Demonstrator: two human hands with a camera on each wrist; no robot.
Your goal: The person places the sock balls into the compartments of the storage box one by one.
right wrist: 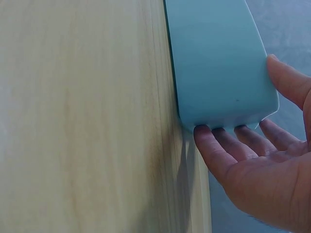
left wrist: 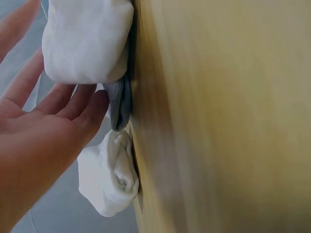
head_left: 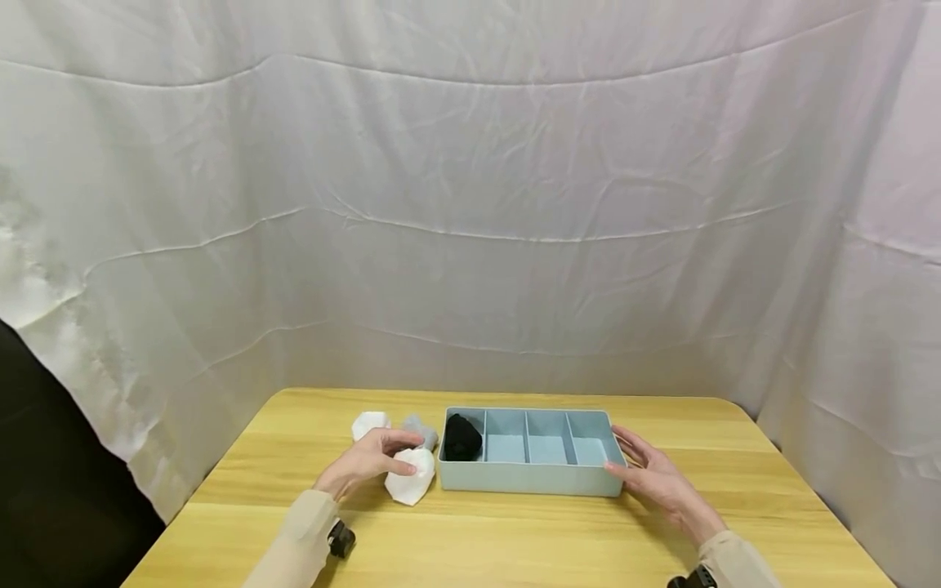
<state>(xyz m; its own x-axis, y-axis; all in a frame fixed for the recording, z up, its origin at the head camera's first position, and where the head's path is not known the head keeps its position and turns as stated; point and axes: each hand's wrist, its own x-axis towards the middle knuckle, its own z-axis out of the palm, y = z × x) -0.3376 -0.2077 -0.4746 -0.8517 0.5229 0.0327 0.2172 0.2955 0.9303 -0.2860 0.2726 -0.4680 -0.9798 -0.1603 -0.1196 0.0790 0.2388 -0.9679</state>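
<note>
My left hand reaches over balled socks at the box's left, fingers spread loosely. Its thumb overlaps the near white sock ball, which sits in front of the fingers in the left wrist view. A grey sock ball lies just behind, close to the fingertips, partly hidden. Farther back is another white sock ball. My right hand holds the right end of a pale blue divided box, thumb at the near rim and fingertips against the end wall. A black sock ball fills the box's leftmost compartment.
The box stands on a light wood table with rounded back corners. Its other three compartments show bare bottoms. Pale grey curtains hang behind and along the sides. Something black shows past the table's left edge.
</note>
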